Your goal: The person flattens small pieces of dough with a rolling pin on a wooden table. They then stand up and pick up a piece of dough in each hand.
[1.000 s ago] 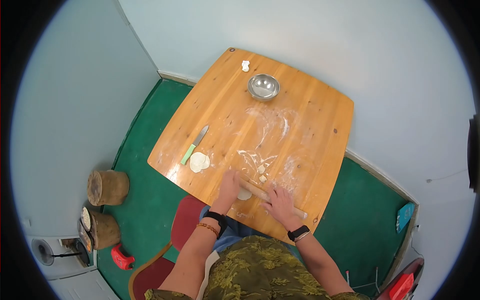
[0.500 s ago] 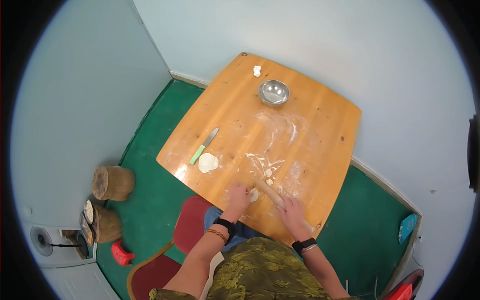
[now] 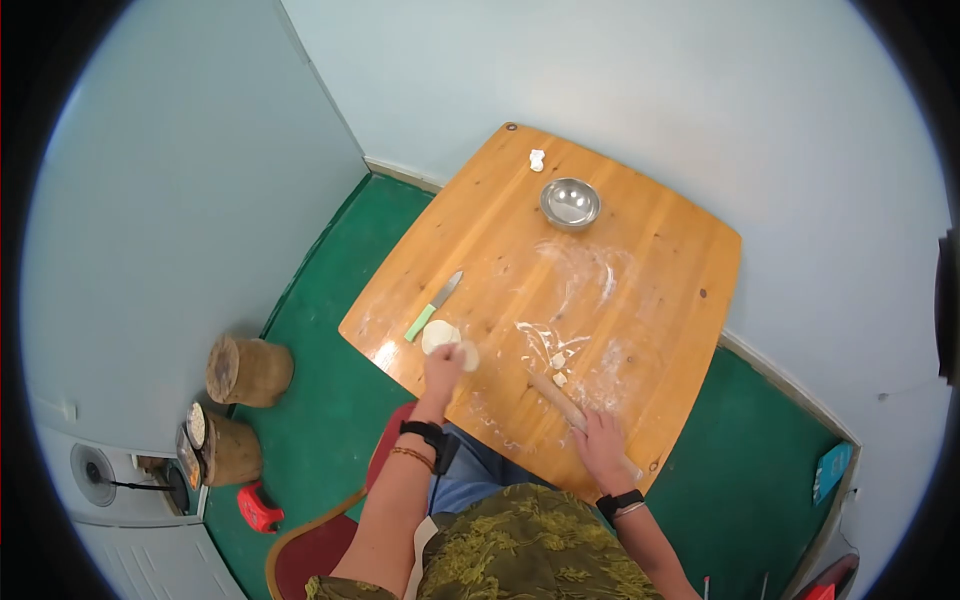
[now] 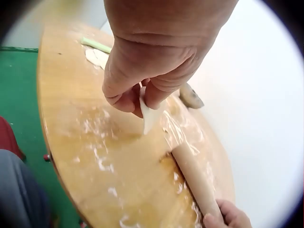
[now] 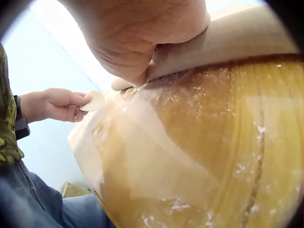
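My left hand (image 3: 445,368) pinches a thin round dough wrapper (image 5: 93,101) between thumb and fingers, raised over the table. In the left wrist view the wrapper hangs edge-on from the fingertips. Right beside this hand in the head view lie flat dough wrappers (image 3: 437,335), overlapping one another. My right hand (image 3: 602,448) grips a wooden rolling pin (image 3: 558,400) towards its near end, on the floured tabletop. Two small dough pieces (image 3: 559,360) sit close to the pin's far end.
A knife with a green handle (image 3: 420,323) lies beyond the wrappers. At the back of the wooden table (image 3: 680,240) stand a steel bowl (image 3: 570,204) and a small white lump (image 3: 537,160). A red chair (image 3: 320,550) is at the table's near left; wooden stumps (image 3: 250,370) stand on the green floor.
The left hand has left the rolling pin, picked up the wrapper beside it and carried it left to the other wrappers. The right hand stays on the pin, which has turned slightly.
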Demonstrator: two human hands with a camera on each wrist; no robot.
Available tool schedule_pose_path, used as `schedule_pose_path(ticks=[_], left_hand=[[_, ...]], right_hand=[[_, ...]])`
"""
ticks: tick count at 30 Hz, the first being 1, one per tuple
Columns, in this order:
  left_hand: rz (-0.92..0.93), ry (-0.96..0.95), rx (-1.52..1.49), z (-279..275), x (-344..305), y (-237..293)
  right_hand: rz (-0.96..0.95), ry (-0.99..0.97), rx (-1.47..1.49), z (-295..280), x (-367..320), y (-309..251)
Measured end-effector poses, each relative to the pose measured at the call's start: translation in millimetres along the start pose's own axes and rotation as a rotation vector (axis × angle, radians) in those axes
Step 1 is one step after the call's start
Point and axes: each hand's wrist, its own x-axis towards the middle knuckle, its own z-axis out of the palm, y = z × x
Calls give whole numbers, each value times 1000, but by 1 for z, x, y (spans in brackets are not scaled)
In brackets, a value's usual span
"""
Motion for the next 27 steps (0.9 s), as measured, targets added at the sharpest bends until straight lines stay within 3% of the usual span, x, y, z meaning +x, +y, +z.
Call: schedule_pose_path(ticks=[2,5,8,12,15,18,24,27], left_hand=[[-201,-48,-270,-22,19,21],[-271,297,-375,-27,35,14],[-31,570,113,-19,26,0],[256,152,59,11,-10,18],[359,-50,31,47,-38,53],[548,-253,99,74,-54,62],[607,-577,164,107,-76,73],[441,-621,87,115,-84,77]], right_hand=[[22,-8,-18,-1,-1,-2],[36,-17,-30,-4,-2,-5],[38,-41,-42,-7,0,-7],[-14,-70,-5,-3,-5,-2],[-17,0,6,-6,-12,0],[129,114,138,-10,-20,8],[207,249,146,-33,-29,25],[193,242,117,-33,-33,30]])
